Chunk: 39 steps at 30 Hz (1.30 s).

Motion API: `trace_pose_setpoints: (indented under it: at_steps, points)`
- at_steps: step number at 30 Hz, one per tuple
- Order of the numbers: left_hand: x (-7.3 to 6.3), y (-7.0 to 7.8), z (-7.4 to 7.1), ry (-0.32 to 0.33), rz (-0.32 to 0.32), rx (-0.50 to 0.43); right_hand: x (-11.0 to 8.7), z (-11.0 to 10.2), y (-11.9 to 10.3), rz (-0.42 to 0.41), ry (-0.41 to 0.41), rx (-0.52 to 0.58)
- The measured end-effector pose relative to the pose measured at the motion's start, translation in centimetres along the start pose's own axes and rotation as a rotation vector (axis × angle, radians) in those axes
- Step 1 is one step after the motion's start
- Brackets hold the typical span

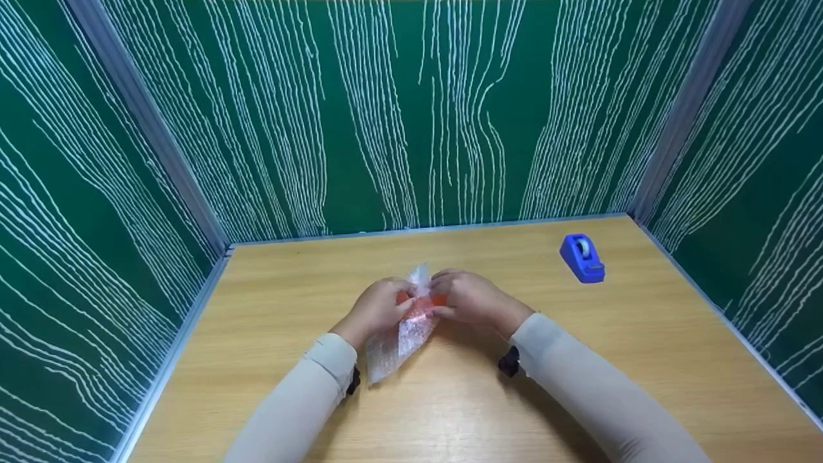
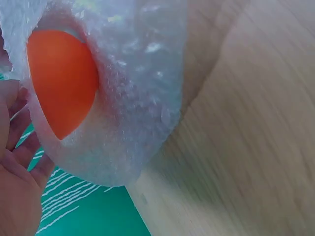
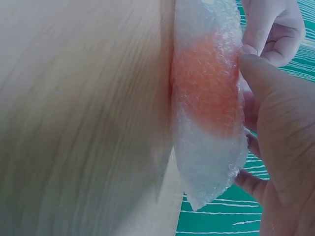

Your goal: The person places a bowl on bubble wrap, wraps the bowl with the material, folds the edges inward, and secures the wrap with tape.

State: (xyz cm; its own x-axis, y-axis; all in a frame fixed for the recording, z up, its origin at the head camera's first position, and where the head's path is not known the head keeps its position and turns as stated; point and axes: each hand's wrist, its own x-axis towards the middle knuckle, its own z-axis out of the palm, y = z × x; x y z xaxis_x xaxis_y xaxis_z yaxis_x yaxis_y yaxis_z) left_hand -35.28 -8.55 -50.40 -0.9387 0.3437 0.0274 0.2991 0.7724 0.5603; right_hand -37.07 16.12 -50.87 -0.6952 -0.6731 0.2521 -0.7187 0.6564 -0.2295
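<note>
A sheet of clear bubble wrap (image 1: 418, 328) is folded round a smooth, rounded orange object (image 2: 64, 83) near the middle of the table. The orange surface shows bare through the wrap's open end in the left wrist view. From the right side, it shows blurred through the bubbles. My left hand (image 1: 384, 305) pinches the wrap's near-left edge. Across from it, my right hand (image 1: 476, 297) holds the other side, thumb on top and fingers behind the wrap (image 3: 211, 162). Both thumbs lie close together at the upper fold in the right wrist view.
A blue tape dispenser (image 1: 583, 258) with a roll of tape stands at the back right of the wooden table (image 1: 270, 308). Green panels (image 1: 360, 128) with wavy white lines enclose the back and both sides, joined by grey metal posts (image 1: 161, 128).
</note>
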Motion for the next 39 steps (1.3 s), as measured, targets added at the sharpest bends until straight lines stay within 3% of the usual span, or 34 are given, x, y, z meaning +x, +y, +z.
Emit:
trace_pose_setpoints:
  at_steps: [6,11,16,22,33,39]
  points:
    - [0.2,0.1,0.3,0.004,0.006,0.026,-0.5,0.1,-0.1,0.045,0.072,0.008]
    - [0.4,0.1,0.6,0.021,0.066,0.064,-0.6,0.2,0.1,-0.006,0.099,0.037]
    - [0.6,0.2,0.7,0.026,0.085,0.09,-0.7,0.3,0.4,-0.127,0.061,-0.003]
    - [0.2,0.1,0.5,0.01,0.063,0.071,-0.6,0.4,0.5,-0.146,-0.028,-0.017]
    - [-2.5,-1.7,-1.9,0.069,0.191,0.151,-0.6,0.2,0.4,-0.136,-0.064,-0.03]
    - [-4.9,-3.7,-2.7,-0.035,0.167,0.111,-0.5,0.3,0.6,-0.171,-0.054,-0.02]
